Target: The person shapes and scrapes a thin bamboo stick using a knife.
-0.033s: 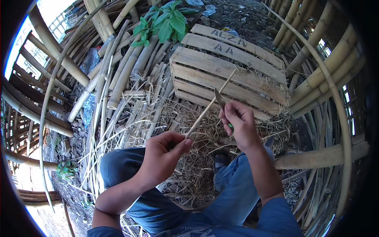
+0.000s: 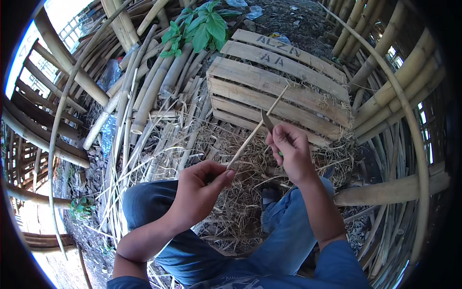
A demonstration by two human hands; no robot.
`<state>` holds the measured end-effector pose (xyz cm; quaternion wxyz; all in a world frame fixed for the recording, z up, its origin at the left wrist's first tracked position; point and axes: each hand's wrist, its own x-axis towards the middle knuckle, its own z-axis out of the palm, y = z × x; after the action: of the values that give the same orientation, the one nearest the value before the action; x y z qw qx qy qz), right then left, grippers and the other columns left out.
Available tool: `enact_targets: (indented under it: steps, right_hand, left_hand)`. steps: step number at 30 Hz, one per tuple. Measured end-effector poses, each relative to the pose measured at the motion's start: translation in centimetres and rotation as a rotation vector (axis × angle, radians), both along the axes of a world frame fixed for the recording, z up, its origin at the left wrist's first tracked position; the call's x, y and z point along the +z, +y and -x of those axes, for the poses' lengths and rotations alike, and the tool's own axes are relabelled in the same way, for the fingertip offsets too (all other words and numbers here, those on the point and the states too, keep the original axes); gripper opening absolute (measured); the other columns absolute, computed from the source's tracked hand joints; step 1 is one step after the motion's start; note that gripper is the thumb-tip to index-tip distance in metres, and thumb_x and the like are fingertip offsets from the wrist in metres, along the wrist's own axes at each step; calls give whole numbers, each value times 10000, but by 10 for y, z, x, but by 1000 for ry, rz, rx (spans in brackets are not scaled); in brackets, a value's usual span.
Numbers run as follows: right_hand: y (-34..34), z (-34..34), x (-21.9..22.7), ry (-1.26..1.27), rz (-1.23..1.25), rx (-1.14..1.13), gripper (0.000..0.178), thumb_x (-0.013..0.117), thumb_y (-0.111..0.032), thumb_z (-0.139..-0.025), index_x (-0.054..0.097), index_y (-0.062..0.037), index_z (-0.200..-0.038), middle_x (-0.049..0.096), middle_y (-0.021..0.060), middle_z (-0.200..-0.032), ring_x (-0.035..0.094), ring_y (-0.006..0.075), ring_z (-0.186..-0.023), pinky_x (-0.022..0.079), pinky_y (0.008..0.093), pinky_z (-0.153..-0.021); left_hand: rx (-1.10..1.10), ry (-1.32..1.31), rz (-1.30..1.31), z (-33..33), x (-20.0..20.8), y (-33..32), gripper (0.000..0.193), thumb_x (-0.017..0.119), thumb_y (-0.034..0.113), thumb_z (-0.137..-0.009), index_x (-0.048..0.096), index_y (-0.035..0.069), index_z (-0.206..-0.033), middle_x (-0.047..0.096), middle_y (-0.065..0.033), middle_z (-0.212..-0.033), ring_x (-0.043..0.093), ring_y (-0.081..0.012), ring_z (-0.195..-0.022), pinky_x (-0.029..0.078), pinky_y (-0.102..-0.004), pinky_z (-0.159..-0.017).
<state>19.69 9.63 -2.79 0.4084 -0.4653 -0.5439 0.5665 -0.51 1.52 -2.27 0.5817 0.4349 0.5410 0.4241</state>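
Observation:
My left hand (image 2: pixel 204 188) pinches the lower end of a thin pale bamboo stick (image 2: pixel 248 140) between thumb and fingers. The stick slants up and to the right, its pointed far end over a wooden slatted crate (image 2: pixel 269 79). In my right hand (image 2: pixel 292 151), fingers wrapped round its handle, is a knife (image 2: pixel 266 120). A bit of green handle shows below the fingers. The blade points up and left, close against the stick; whether it touches, I cannot tell.
Curled shavings (image 2: pixel 240 212) cover the ground between my knees and lie on the crate. Cut bamboo poles (image 2: pixel 159 91) and strips are piled at the left, beside a green leafy plant (image 2: pixel 207 29). A bamboo rail (image 2: pixel 392 185) runs at the right, below bamboo fencing (image 2: pixel 399 103).
Almost nothing differs. The knife and my right hand have shifted very slightly to the left; my left hand keeps its hold on the stick.

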Motion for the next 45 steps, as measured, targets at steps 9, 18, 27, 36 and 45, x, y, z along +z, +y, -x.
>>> enact_targets:
  steps: [9, 18, 27, 36, 45]
  right_hand:
    - [-16, 21, -20, -469, -617, 70, 396, 536, -329, -924, 493, -25, -674, 491, 144, -519, 527, 331, -470, 392, 407, -452]
    - [-3, 16, -19, -594, -869, -8, 395, 539, -357, -921, 509, -45, -681, 503, 115, -500, 549, 295, -444, 397, 394, -416]
    - [3, 8, -17, -559, -721, -66, 405, 519, -363, -932, 527, -40, -689, 510, 111, -505, 553, 273, -447, 396, 376, -423]
    - [8, 3, -12, -585, -610, -70, 423, 504, -372, -937, 548, -25, -699, 534, 126, -553, 553, 309, -454, 403, 385, -436]
    - [18, -10, -10, -719, -697, -42, 435, 518, -415, -920, 521, -24, -731, 516, 134, -524, 551, 329, -478, 422, 399, -449]
  left_hand:
    - [3, -25, -21, -4, -4, -1, 126, 656, 102, -864, 620, -12, -903, 642, -36, -751, 590, -55, -680, 457, -197, -594]
    - [24, 12, -61, -3, -3, -4, 118, 642, 77, -869, 609, -35, -887, 640, -40, -739, 576, -53, -698, 458, -206, -640]
    - [46, -25, -28, -1, -2, -6, 111, 642, 78, -869, 611, -29, -876, 636, -34, -733, 576, -53, -698, 455, -204, -628]
    - [4, 47, -85, 0, -3, -7, 84, 636, 48, -866, 608, -28, -891, 654, -55, -768, 604, -66, -705, 488, -216, -640]
    - [7, 48, -83, -2, -1, -8, 84, 629, 52, -870, 608, -25, -895, 654, -60, -777, 597, -66, -704, 478, -211, -640]
